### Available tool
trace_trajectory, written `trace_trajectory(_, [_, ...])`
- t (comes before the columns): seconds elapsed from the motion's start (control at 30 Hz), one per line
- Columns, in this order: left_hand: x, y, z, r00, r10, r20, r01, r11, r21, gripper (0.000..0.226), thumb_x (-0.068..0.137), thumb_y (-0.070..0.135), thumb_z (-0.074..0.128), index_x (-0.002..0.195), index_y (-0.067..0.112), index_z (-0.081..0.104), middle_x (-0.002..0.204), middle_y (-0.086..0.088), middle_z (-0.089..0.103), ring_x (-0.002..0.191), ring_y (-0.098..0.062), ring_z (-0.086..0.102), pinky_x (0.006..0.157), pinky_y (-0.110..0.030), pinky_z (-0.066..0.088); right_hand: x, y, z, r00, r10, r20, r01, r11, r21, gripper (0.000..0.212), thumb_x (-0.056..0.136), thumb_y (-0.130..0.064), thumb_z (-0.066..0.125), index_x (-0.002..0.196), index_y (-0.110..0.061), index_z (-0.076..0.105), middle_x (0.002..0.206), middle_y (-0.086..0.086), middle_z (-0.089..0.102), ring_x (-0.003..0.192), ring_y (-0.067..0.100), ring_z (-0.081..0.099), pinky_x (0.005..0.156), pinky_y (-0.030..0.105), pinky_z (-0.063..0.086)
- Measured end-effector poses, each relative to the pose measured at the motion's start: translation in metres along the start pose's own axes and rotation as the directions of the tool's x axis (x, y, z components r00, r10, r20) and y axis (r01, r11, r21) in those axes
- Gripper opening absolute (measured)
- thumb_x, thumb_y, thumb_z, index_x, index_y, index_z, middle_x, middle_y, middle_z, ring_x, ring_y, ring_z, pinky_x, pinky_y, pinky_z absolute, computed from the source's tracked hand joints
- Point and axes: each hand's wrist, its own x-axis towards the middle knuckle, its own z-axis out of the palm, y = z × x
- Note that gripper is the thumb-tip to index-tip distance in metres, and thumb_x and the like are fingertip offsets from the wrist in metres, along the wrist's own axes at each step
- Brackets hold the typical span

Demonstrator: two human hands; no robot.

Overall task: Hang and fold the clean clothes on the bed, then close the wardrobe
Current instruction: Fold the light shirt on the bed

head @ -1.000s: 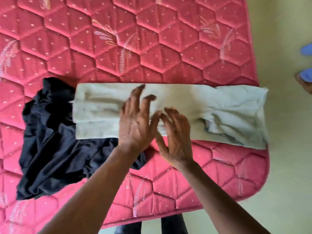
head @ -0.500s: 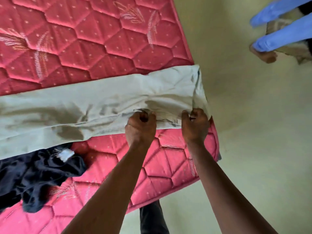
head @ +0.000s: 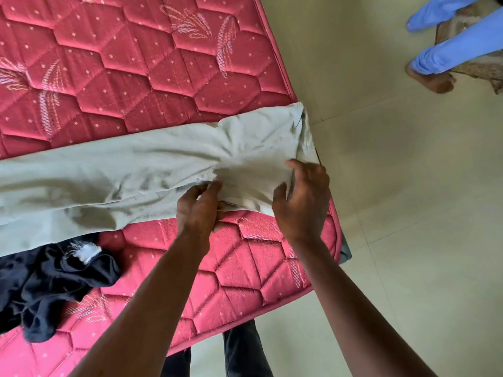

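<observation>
- Garment [head: 136, 170], pale, stretches leftward from both hands across mattress [head: 136, 77].
- Left hand [head: 200, 210] pinches its near edge.
- Right hand [head: 302, 202] spread loosely over its end (contact unclear).

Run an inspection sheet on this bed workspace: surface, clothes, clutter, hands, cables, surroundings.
Surface: red quilted mattress.
Job's things: pale grey garment laid lengthwise across the mattress, wrinkled, one end at the mattress edge; black garment crumpled against its near side, white label showing.
Clutter: nothing seen.
Grippers: left hand pinches the pale garment's near edge; right hand open, fingers relaxed over the garment's end.
Cables: nothing seen.
Surroundings: pale tiled floor; another person's legs in blue trousers on a patterned mat.
</observation>
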Motion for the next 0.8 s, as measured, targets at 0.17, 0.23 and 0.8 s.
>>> trace_trajectory(0.17, [0.016,-0.013,-0.003,0.99,0.134,-0.051,-0.114,0.953,0.28,0.054,0.07,0.078,0.06,0.077,0.026,0.073,0.07,-0.005,0.076,0.071,-0.03,0.076,0.069,-0.052,0.063,0.049,-0.011,0.032,0.874,-0.397,0.279,0.422,0.906,-0.03,0.056,0.096,-0.041,0.057,0.149,-0.024,0.051,0.161,0.01,0.037,0.153,0.033,0.027,0.116,0.051,0.033])
trace_trajectory(0.23, [0.018,-0.014,-0.009,0.985,0.165,-0.055,-0.127,0.899,0.419,0.055,0.072,0.078,0.055,0.074,0.026,0.073,0.069,-0.009,0.074,0.073,-0.034,0.075,0.072,-0.051,0.063,0.072,-0.003,0.044,0.844,-0.285,0.455,0.408,0.891,-0.199,0.078,0.095,-0.07,0.041,0.162,-0.034,0.024,0.173,0.006,0.008,0.159,0.033,0.002,0.123,0.062,0.015])
trace_trajectory(0.8, [0.049,-0.034,-0.065,0.661,0.623,0.419,-0.509,-0.039,0.86,0.09,0.098,0.069,0.031,0.167,0.021,-0.002,0.174,-0.01,-0.009,0.161,-0.033,-0.006,0.125,-0.065,0.009,0.133,0.034,0.026,0.791,0.022,0.612,0.269,0.885,-0.38,0.149,0.05,-0.11,0.038,0.158,-0.031,-0.027,0.169,0.005,-0.028,0.154,0.038,-0.025,0.119,0.072,-0.004])
